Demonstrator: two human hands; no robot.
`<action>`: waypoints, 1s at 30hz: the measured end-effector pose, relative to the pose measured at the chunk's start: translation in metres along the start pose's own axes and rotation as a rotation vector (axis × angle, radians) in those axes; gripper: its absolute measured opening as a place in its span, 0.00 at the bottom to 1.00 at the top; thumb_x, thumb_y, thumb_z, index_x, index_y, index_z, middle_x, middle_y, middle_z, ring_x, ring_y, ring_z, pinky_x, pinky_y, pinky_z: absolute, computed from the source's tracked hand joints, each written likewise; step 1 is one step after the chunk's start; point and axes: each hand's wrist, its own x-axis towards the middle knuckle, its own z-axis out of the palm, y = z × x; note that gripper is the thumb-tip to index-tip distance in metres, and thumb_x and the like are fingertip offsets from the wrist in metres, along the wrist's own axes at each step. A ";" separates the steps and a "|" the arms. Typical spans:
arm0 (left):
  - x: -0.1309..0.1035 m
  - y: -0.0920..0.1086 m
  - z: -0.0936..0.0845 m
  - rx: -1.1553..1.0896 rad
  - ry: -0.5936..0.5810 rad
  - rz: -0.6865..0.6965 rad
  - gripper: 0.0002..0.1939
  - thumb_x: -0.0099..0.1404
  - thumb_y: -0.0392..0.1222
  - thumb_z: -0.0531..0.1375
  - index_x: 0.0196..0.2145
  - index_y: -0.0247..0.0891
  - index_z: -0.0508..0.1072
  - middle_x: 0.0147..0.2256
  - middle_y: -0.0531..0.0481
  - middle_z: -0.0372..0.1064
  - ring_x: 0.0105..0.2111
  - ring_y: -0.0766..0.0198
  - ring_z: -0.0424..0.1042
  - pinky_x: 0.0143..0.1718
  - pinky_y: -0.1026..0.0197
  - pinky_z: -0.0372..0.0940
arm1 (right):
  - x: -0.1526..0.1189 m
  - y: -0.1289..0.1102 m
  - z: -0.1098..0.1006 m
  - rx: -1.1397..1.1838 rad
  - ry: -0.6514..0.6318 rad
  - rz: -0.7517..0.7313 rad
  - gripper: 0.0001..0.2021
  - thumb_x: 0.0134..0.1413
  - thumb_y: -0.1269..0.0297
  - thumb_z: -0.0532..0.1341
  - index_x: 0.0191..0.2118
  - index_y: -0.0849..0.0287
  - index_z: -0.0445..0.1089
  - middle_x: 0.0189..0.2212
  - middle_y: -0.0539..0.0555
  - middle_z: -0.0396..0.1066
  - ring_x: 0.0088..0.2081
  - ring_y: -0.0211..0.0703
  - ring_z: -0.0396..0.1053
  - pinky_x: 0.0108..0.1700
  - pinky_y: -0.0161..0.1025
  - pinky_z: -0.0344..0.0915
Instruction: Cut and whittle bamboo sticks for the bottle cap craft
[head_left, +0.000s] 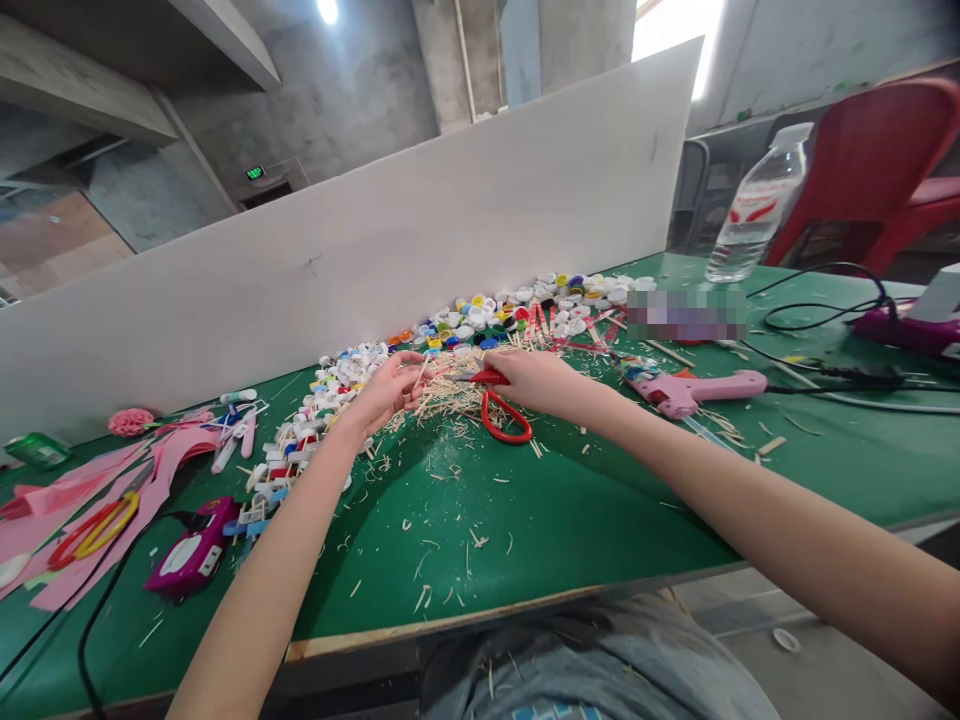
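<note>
In my right hand (pixel 525 380) is a pair of scissors (pixel 507 420) with red handles, one loop hanging below the fingers. Their blades point left toward my left hand (pixel 391 392), whose fingers pinch what looks like a thin pale wooden stick (pixel 422 374). Beneath and between both hands lies a heap of cut wooden slivers (pixel 454 398) on the green tabletop (pixel 480 530). Just behind the hands, a long pile of plastic bottle caps (pixel 471 318) in white, yellow, blue and other colours runs along the board.
A pink glue gun (pixel 697 390) and a water bottle (pixel 757 210) stand to the right, with cables around them. Leftward are a purple box-shaped device (pixel 193 548), yellow-and-red-handled scissors (pixel 105 525), pink paper (pixel 161 470) and a green can (pixel 37 451). A white board (pixel 375 230) closes the back.
</note>
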 end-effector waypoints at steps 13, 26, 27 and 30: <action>-0.003 -0.004 0.017 0.025 -0.114 0.003 0.12 0.63 0.44 0.61 0.43 0.40 0.65 0.35 0.47 0.71 0.18 0.76 0.54 0.22 0.65 0.52 | 0.009 -0.018 0.005 0.687 0.114 0.172 0.12 0.57 0.55 0.56 0.28 0.56 0.57 0.20 0.47 0.58 0.22 0.35 0.54 0.26 0.38 0.49; -0.006 -0.006 0.030 0.009 -0.136 0.030 0.11 0.62 0.43 0.62 0.41 0.38 0.67 0.23 0.56 0.56 0.19 0.73 0.55 0.23 0.65 0.51 | 0.012 -0.017 0.018 0.754 0.127 0.092 0.17 0.51 0.51 0.62 0.26 0.56 0.57 0.21 0.46 0.54 0.23 0.34 0.52 0.26 0.38 0.48; -0.006 -0.006 0.030 0.009 -0.138 0.031 0.11 0.62 0.43 0.62 0.41 0.38 0.67 0.23 0.56 0.57 0.19 0.73 0.56 0.24 0.64 0.51 | 0.012 -0.017 0.018 0.750 0.130 0.090 0.16 0.51 0.52 0.62 0.26 0.56 0.57 0.21 0.46 0.54 0.23 0.34 0.52 0.27 0.38 0.48; -0.006 -0.006 0.029 0.011 -0.135 0.027 0.11 0.62 0.43 0.62 0.41 0.38 0.67 0.23 0.56 0.58 0.19 0.73 0.57 0.24 0.64 0.52 | 0.012 -0.017 0.017 0.756 0.126 0.088 0.15 0.51 0.53 0.62 0.26 0.56 0.58 0.21 0.46 0.54 0.23 0.34 0.51 0.27 0.38 0.48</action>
